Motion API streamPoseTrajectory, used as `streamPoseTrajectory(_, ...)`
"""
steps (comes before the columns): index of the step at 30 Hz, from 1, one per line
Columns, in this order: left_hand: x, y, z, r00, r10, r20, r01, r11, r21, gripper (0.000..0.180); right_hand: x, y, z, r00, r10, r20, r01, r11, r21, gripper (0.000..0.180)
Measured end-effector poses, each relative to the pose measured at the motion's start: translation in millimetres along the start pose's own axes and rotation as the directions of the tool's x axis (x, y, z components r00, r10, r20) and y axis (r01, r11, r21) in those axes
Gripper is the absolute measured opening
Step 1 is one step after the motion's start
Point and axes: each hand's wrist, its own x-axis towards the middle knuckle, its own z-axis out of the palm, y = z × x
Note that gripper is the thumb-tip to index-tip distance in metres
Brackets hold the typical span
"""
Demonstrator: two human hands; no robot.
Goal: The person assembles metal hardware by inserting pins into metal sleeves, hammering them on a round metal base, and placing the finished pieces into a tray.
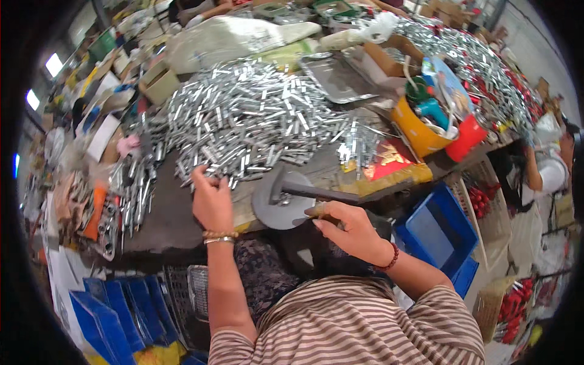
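Observation:
A large pile of shiny metal tube-like pieces (261, 115) covers the middle of the workbench. My left hand (213, 201) is at the pile's near edge, its thumb and forefinger apart beside the closest pieces. In front of me is a round grey metal disc (267, 210), with a hammer (319, 193) lying across it, head on the disc and handle pointing right. Just below the handle, at the disc's right rim, my right hand (353, 230) has its fingers curled and pinched together. Whatever those fingertips hold, if anything, is too small to make out.
A yellow bucket of tools (413, 129) and a red container (467, 139) stand to the right. Behind the pile lie a metal tray (340, 79) and a white sack (231, 42). Blue bins (441, 228) sit low right, more blue bins (118, 316) low left.

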Motion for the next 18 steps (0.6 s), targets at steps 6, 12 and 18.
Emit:
streamPoseTrajectory(6,-11,-11,-9,0.989,0.073,0.13,-0.031,0.955,-0.296,0.041,16,27,-56,0.95,-0.141,-0.278,0.018,0.914,-0.405,0.017)
streamPoseTrajectory(12,-29,5,-29,0.974,0.104,0.201,0.0,0.888,-0.461,0.036,58,40,-85,0.91,-0.362,-0.203,0.116,0.692,-0.713,0.017)
streamPoseTrajectory(18,-45,26,-34,0.947,0.196,0.253,-0.058,0.883,-0.466,0.035,87,66,-77,0.935,-0.34,0.101,0.282,0.538,-0.795,0.016)
